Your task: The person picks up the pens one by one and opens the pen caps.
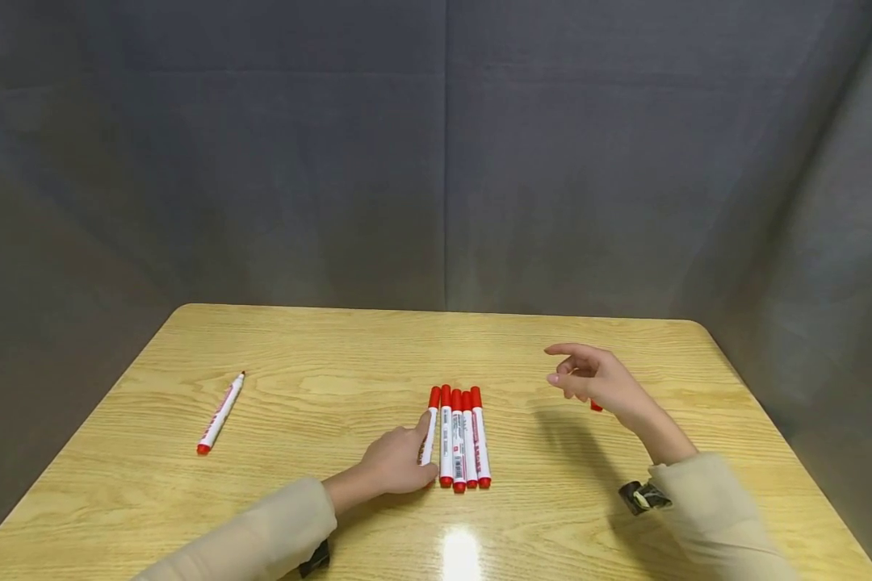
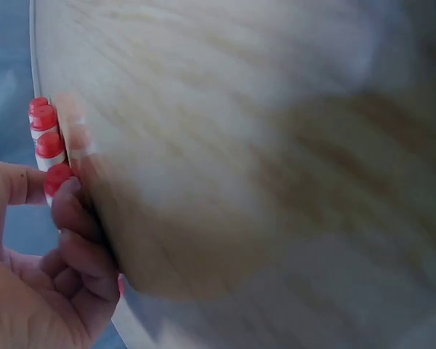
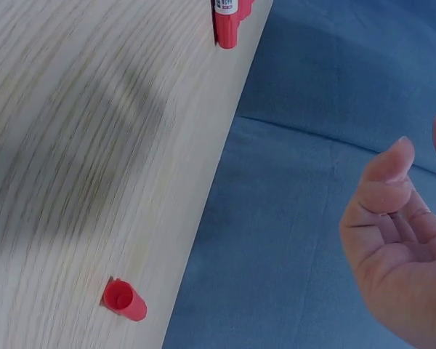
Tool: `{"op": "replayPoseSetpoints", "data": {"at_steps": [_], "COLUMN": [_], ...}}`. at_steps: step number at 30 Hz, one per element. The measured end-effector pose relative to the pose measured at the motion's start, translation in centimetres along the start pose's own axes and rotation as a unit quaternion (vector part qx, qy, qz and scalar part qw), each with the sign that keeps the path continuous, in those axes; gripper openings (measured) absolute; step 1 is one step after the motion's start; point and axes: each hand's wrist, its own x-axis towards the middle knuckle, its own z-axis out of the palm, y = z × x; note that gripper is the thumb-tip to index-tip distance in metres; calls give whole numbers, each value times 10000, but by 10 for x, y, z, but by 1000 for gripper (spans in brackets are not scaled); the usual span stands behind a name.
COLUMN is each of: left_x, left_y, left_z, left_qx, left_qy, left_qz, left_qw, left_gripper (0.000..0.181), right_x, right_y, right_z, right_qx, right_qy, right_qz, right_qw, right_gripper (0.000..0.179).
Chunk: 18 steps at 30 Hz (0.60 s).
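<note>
In the head view, a row of five markers (image 1: 459, 440) lies on the wooden table (image 1: 320, 355), a little to the near side of its middle. The markers are white, placed side by side, with their red caps to the far side. The left hand (image 1: 403, 460) comes from the near left and holds the leftmost marker (image 1: 430, 434) of this row with its thumb and fingers. At the right, the right hand (image 1: 601, 386) is raised over the table, well apart from the row; its forefinger reaches toward the left and its other fingers are loosely bent. A loose red cap (image 1: 596, 406) shows partly behind this hand. On the left side of the table lies an uncapped marker (image 1: 220, 414), with its dark tip to the far side. A grey curtain (image 1: 443, 177) hangs behind the table.

In the left wrist view, the thumb and the fingers are clamped on the red end of the leftmost marker, and the ends of other markers stand in line beside it.

In the right wrist view, the thumb and the forefinger are apart. The loose red cap lies on its side on the table, its hollow end visible.
</note>
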Motion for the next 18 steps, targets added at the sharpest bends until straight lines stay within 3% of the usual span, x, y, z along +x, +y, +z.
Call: {"op": "replayPoseSetpoints", "data": {"at_steps": [6, 9, 18], "left_x": [1, 2, 0], "left_y": [-1, -2, -2], "left_z": [4, 4, -3], "left_qx": [-31, -256, -907], "left_qy": [4, 40, 531], "left_qz": [365, 426, 476], "left_qw": [9993, 9988, 9933], "left_gripper": [82, 81, 77], "right_x": [1, 1, 6], "right_y": [3, 3, 3], "right_z": [3, 4, 11], "right_qx": [25, 25, 151], "right_qy": [-30, -83, -169], "right_qz": [63, 83, 57], "right_qw": [10000, 9999, 9997], "right_gripper": [46, 46, 46]}}
